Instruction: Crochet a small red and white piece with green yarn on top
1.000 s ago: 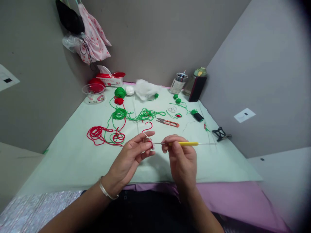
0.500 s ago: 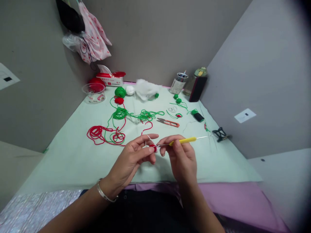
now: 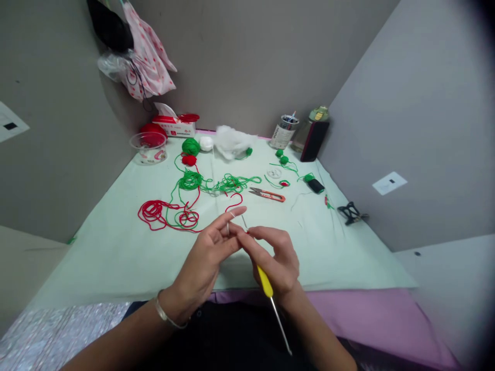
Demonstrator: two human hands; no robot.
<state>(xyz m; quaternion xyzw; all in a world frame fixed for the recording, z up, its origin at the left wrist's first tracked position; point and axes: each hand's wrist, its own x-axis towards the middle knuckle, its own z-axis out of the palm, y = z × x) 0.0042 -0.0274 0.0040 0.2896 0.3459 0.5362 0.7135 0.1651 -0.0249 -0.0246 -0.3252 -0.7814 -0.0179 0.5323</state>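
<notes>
My left hand (image 3: 211,245) pinches a small red-and-white crochet piece (image 3: 248,233), mostly covered by fingers. White yarn runs round its raised index finger. My right hand (image 3: 279,260) is closed round a double-ended crochet hook with a yellow handle (image 3: 265,281). One metal end slants down toward my body, and a thin metal tip pokes up beyond the fingers. Both hands' fingertips meet at the crochet piece. Behind them, tangled red yarn (image 3: 152,212) and green yarn (image 3: 232,183) lie on the table, with orange-handled thread snips (image 3: 268,195) to the right.
Along the back stand a clear tub (image 3: 148,154), a tissue box (image 3: 178,129), a green yarn ball (image 3: 191,147), white stuffing (image 3: 232,141), a pen can (image 3: 284,133) and a bottle (image 3: 317,114). A black clip-like stand (image 3: 351,213) rests at the right edge, near the wall.
My right hand has turned, swinging the hook from pointing right to pointing down toward me. Its fingers have moved left onto the crochet piece, which is now mostly hidden.
</notes>
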